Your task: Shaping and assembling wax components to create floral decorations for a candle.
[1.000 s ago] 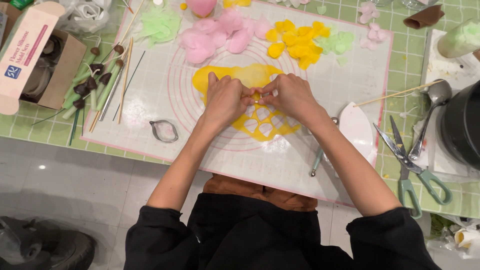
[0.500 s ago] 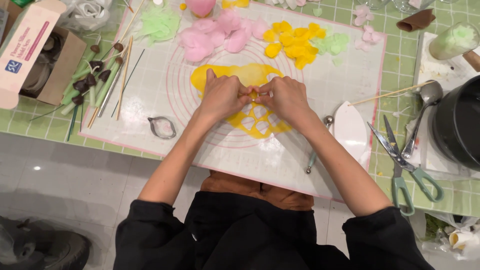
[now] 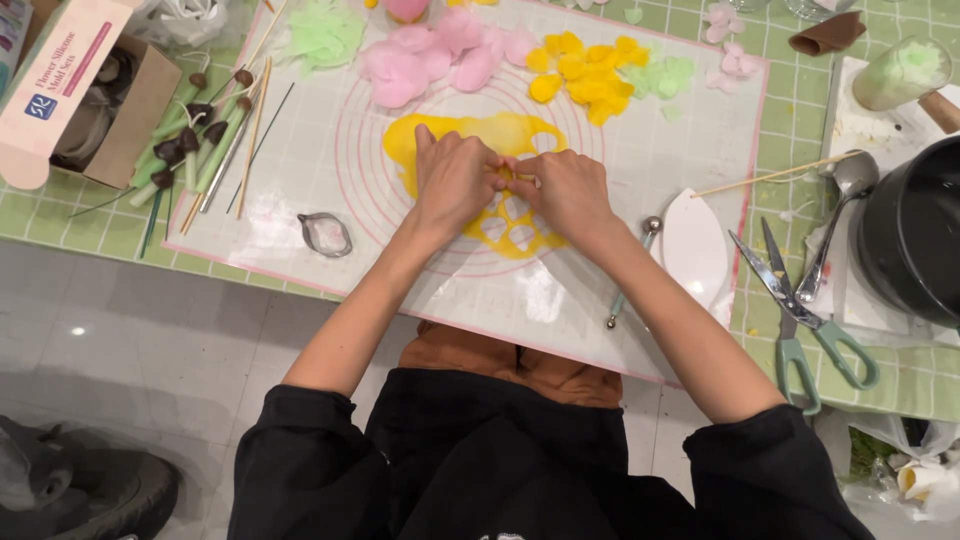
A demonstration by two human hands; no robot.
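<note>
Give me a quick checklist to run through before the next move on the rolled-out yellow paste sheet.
1. Both hands on the work: ok. The left hand and right hand meet over the rolled-out yellow paste sheet.
2. Small piece pinched between the fingertips: cannot tell, the fingers hide it.
3. Paste sheet lying flat on the translucent white silicone mat: ok, with petal-shaped holes already cut.
4. Teardrop-shaped metal cutter within reach: ok, on the mat beside the left forearm.
5. Green-handled scissors away from the hands: ok, but open, on the green checked tablecloth.
</note>
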